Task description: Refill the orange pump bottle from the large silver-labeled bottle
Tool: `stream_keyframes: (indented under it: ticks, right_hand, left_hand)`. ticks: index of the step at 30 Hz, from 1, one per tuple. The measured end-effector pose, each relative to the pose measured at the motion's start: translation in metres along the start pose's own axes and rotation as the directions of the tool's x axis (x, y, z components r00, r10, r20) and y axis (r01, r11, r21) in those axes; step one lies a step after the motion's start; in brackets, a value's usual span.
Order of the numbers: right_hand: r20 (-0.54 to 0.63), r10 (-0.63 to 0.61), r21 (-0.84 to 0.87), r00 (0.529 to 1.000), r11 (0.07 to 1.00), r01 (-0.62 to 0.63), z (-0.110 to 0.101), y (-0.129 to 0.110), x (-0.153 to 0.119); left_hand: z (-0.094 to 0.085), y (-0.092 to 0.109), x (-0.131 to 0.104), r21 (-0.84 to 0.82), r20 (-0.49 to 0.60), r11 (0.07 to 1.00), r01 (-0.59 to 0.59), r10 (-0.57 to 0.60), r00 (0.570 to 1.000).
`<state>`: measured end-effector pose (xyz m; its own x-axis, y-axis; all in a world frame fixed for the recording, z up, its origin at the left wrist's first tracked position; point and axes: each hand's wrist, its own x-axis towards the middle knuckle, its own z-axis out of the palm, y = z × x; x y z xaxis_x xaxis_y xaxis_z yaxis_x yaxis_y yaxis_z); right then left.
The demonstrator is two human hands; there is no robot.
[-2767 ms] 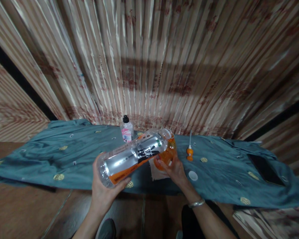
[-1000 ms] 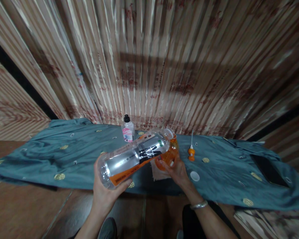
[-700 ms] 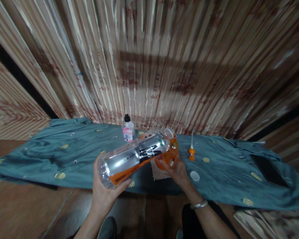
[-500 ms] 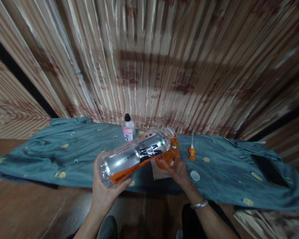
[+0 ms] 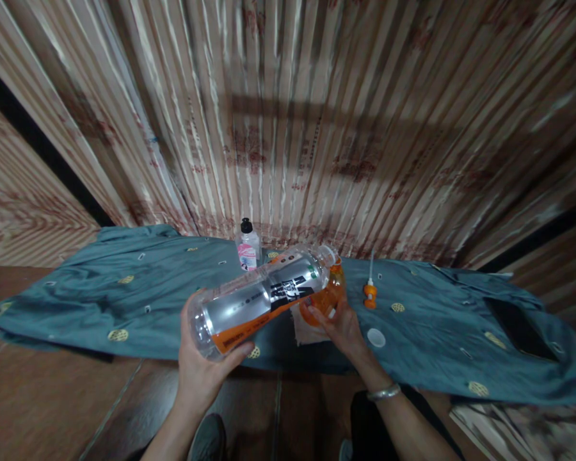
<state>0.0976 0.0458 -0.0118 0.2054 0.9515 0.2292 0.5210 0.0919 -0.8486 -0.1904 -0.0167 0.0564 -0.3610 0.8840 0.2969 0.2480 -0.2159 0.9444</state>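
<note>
My left hand [image 5: 204, 368] is closed around the base of a large clear plastic bottle [image 5: 264, 298] with a silver and orange label. The bottle is tilted, its mouth lower-bodied neck pointing right over an orange bottle [image 5: 329, 294]. My right hand [image 5: 338, 330] grips that orange translucent bottle, partly hidden behind the clear one. Under it lies a pale cloth [image 5: 310, 333]. Right of my right hand are an orange spray head [image 5: 370, 294] with a thin tube and a white round cap [image 5: 376, 338]. Whether liquid flows cannot be made out.
A clear bottle with a black cap and pink label [image 5: 248, 248] stands at the back of the green patterned cloth [image 5: 163, 294]. A black phone [image 5: 518, 328] lies at the right. A striped curtain [image 5: 288, 128] hangs directly behind.
Almost nothing differs. Both hands keep their hold, and the clear bottle has shifted very slightly.
</note>
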Motion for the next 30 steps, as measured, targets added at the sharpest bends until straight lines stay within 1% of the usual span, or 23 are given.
stream_keyframes:
  ticks: [4,7,10,13,18,23,26,27,30]
  right_hand:
    - [-0.015,-0.004,-0.007,1.000,1.000,0.004,0.001,0.003,0.000]
    - [-0.015,-0.010,-0.006,1.000,1.000,0.010,0.001,0.003,0.001]
    - [-0.010,0.010,-0.006,1.000,1.000,-0.011,0.001,0.001,0.001]
    - [-0.003,0.024,0.006,1.000,1.000,-0.024,0.000,-0.001,0.000]
    - [-0.019,-0.013,0.019,1.000,1.000,0.013,0.000,-0.001,0.000]
    - [-0.013,-0.008,0.002,1.000,1.000,0.008,0.001,0.001,0.002]
    - [-0.022,0.002,0.010,1.000,1.000,-0.002,0.001,0.001,0.002]
    - [-0.028,0.003,0.016,1.000,1.000,-0.003,0.001,0.001,0.002]
    - [-0.028,-0.009,0.031,1.000,0.999,0.010,0.002,-0.001,0.002]
  left_hand:
    - [0.000,0.001,0.001,-0.001,0.001,1.000,0.002,-0.002,1.000]
    - [0.005,0.009,-0.001,-0.015,-0.043,1.000,0.009,-0.010,0.999]
    - [0.010,0.016,-0.006,-0.018,-0.092,1.000,-0.011,0.009,0.996]
    - [0.012,0.019,-0.008,0.001,-0.098,0.999,-0.034,0.034,0.995]
    - [0.005,0.011,-0.002,0.035,-0.064,0.998,-0.056,0.059,0.996]
    - [-0.003,0.002,0.004,0.061,-0.008,0.995,-0.081,0.082,0.997]
    - [0.000,0.007,0.001,0.047,-0.029,0.995,-0.085,0.087,0.996]
    - [0.003,0.011,0.000,0.031,-0.058,0.997,-0.076,0.078,0.995]
    - [0.010,0.019,-0.005,-0.015,-0.077,0.999,-0.041,0.040,0.996]
